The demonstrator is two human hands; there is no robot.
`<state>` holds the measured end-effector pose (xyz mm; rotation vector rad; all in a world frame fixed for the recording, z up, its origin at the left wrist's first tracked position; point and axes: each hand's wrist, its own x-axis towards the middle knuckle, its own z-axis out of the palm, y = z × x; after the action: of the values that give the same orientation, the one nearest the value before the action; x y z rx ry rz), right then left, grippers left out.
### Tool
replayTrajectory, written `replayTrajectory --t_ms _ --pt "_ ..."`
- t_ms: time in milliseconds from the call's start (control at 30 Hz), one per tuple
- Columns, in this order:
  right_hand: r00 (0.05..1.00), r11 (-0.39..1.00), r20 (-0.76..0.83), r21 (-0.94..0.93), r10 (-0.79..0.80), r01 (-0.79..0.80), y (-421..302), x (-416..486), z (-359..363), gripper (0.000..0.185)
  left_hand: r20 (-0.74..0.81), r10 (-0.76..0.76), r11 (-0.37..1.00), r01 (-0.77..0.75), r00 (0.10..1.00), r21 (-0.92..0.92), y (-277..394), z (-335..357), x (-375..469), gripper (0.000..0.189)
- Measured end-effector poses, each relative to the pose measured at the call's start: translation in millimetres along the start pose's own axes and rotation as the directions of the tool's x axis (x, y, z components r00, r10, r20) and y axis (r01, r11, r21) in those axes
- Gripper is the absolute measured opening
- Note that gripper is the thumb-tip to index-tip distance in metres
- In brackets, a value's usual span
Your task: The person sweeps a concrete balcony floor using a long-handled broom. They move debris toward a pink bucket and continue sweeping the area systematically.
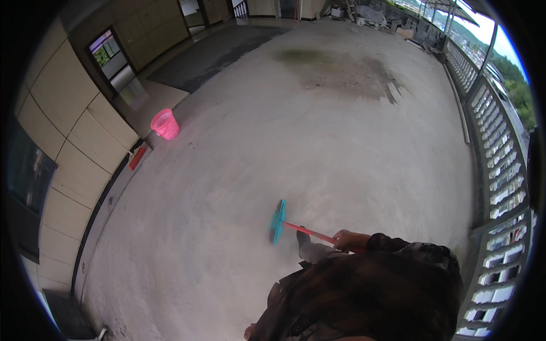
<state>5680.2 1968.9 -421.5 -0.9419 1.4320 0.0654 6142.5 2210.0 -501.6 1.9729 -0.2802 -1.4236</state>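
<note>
My right hand [344, 241] is closed around the red handle of a push broom [309, 232], just in front of my torso. The broom's teal head [278, 222], with dark bristles, points left over the concrete floor [213, 170] and looks slightly blurred. Only a small part of my left hand [250, 331] shows at the bottom edge, below the dark sleeve; its fingers and anything in them cannot be made out. A shoe and a grey trouser leg show beside the handle.
A pink plastic bucket [166, 125] stands at the left, near a red-headed broom [137, 158] by the tiled wall [76, 170]. A concrete balustrade [499, 149] runs along the right. Farther off lie a dirt patch [349, 81], a darker floor area [213, 55] and piled rubble [384, 25].
</note>
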Motion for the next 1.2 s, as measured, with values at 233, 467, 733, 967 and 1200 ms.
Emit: replayTrajectory --t_ms 233,467,733,967,1200 --pt "0.974 0.959 -0.217 0.284 0.071 -0.006 -79 81 -135 0.012 0.353 0.144 0.892 -0.276 0.924 0.357 144 131 110 0.033" --pt "0.778 0.915 -0.628 0.323 0.014 0.244 -210 177 -212 0.008 0.243 0.124 0.83 -0.235 0.962 0.506 242 121 144 0.034" --pt "0.948 0.816 -0.295 0.515 -0.121 0.264 -327 196 -248 0.014 0.074 0.034 0.398 -0.081 0.997 0.914 288 78 172 0.034" --pt "0.989 0.965 0.053 0.231 -0.14 0.124 -443 266 -199 0.042 0.299 0.14 0.136 -0.318 0.944 0.938 415 81 281 0.029" --pt "0.856 0.8 0.232 -0.305 -0.463 0.516 -579 362 -192 0.043 -0.046 -0.027 0.996 0.023 0.999 -0.082 620 111 359 0.023"
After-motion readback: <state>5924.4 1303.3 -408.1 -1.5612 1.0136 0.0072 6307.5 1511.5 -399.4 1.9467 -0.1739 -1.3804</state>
